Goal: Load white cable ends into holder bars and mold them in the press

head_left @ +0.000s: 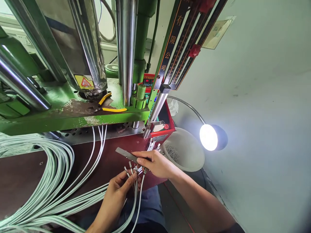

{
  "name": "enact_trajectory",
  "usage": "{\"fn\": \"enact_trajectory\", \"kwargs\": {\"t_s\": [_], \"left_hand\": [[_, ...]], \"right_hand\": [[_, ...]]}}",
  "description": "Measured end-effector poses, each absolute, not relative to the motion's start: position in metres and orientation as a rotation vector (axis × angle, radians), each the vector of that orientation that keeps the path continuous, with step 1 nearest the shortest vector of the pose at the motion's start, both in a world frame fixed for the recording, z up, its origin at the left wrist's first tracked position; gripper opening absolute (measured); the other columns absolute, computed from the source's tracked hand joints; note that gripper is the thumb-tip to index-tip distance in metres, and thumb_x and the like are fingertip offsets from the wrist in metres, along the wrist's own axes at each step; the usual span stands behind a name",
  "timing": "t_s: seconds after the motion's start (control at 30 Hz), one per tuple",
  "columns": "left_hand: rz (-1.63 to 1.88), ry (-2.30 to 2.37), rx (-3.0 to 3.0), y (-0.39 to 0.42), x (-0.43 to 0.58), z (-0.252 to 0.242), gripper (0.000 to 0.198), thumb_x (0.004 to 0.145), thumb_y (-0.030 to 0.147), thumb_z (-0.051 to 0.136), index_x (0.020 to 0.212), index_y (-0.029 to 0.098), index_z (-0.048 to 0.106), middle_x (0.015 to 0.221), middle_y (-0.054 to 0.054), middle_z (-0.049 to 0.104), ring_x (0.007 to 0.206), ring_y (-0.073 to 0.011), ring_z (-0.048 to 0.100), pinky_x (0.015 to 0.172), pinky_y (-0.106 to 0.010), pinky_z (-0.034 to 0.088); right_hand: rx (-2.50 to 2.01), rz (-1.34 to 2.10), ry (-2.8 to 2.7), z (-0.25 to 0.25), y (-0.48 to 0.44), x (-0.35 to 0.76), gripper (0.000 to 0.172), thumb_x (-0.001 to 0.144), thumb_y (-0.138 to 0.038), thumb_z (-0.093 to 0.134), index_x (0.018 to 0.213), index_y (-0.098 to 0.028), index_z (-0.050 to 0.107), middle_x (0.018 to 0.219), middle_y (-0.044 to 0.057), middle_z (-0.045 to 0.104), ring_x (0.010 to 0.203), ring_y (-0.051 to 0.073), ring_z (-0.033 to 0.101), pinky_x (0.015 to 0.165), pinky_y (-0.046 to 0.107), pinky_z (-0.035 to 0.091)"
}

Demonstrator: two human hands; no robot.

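My left hand is closed round a small bunch of white cables whose metal-tipped ends fan upward between the fingers. Just above them, my right hand pinches a flat grey metal bar that points up and left over the cable tips. Both hands hover over the front edge of a dark red-brown worktop.
A big coil of white cables lies on the left of the worktop. A green press machine with steel columns stands behind, yellow-handled pliers on its bed. A white bowl and a lit gooseneck lamp are at right, by a pale wall.
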State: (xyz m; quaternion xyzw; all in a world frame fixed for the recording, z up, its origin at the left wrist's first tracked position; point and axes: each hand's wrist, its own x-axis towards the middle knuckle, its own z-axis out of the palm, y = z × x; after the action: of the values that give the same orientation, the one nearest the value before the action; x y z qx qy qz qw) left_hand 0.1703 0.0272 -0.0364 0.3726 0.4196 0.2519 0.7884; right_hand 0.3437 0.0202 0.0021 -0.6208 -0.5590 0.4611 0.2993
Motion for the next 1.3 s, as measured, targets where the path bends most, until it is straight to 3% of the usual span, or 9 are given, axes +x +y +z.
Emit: {"fn": "enact_trajectory", "kwargs": {"t_s": [0.1,0.23,0.37,0.53,0.63,0.83,1.3], "left_hand": [[0.533,0.872,0.707,0.027,0.169,-0.035,0.032,0.066,0.046,0.08,0.074,0.017,0.067,0.061,0.001,0.062,0.054,-0.0107,0.051,0.057,-0.023,0.041],[0.552,0.885,0.734,0.025,0.172,-0.036,0.034,0.068,0.048,0.078,0.071,0.017,0.064,0.053,0.004,0.054,0.049,-0.0082,0.043,0.053,-0.022,0.036],[0.557,0.963,0.868,0.024,0.174,-0.035,0.037,0.065,0.05,0.079,0.071,0.016,0.064,0.053,0.004,0.052,0.049,-0.0083,0.04,0.05,-0.022,0.033],[0.539,1.031,0.919,0.023,0.174,-0.029,0.041,0.061,0.052,0.08,0.075,0.017,0.065,0.051,0.005,0.051,0.046,-0.0078,0.036,0.046,-0.022,0.027],[0.539,1.029,0.947,0.024,0.174,-0.026,0.038,0.062,0.051,0.08,0.07,0.017,0.064,0.05,0.006,0.05,0.045,-0.0076,0.035,0.047,-0.022,0.027],[0.523,0.91,0.943,0.026,0.173,-0.024,0.036,0.072,0.051,0.071,0.06,0.017,0.064,0.054,0.0,0.059,0.049,-0.0113,0.046,0.055,-0.026,0.037],[0.534,0.952,0.886,0.03,0.177,-0.03,0.031,0.071,0.042,0.072,0.057,0.016,0.063,0.051,0.001,0.059,0.043,-0.0093,0.045,0.052,-0.025,0.031]], "right_hand": [[-1.665,1.26,-1.518,0.0,0.02,0.35,0.04,0.093,-0.024,0.051,0.131,-0.018,0.061,0.116,0.004,0.072,0.1,0.021,0.068,0.092,0.035,0.053],[-1.634,1.253,-1.527,0.0,0.019,0.353,0.04,0.091,-0.028,0.055,0.129,-0.018,0.063,0.122,0.004,0.069,0.107,0.022,0.065,0.095,0.034,0.051],[-1.675,1.268,-1.518,0.006,0.018,0.351,0.041,0.093,-0.027,0.052,0.132,-0.018,0.061,0.097,0.003,0.076,0.088,0.019,0.069,0.082,0.032,0.055],[-1.616,1.247,-1.51,0.006,0.017,0.349,0.038,0.091,-0.028,0.054,0.127,-0.019,0.065,0.121,0.004,0.069,0.108,0.021,0.065,0.095,0.033,0.051],[-1.603,1.271,-1.52,0.004,0.017,0.349,0.039,0.092,-0.028,0.053,0.128,-0.019,0.064,0.118,0.004,0.071,0.104,0.021,0.067,0.093,0.035,0.053],[-1.566,1.251,-1.515,0.003,0.016,0.347,0.04,0.091,-0.029,0.054,0.128,-0.02,0.064,0.123,0.003,0.068,0.11,0.023,0.065,0.097,0.037,0.051],[-1.614,1.237,-1.491,0.007,0.015,0.335,0.04,0.091,-0.028,0.053,0.128,-0.019,0.065,0.119,0.003,0.07,0.111,0.023,0.065,0.098,0.035,0.05]]}}
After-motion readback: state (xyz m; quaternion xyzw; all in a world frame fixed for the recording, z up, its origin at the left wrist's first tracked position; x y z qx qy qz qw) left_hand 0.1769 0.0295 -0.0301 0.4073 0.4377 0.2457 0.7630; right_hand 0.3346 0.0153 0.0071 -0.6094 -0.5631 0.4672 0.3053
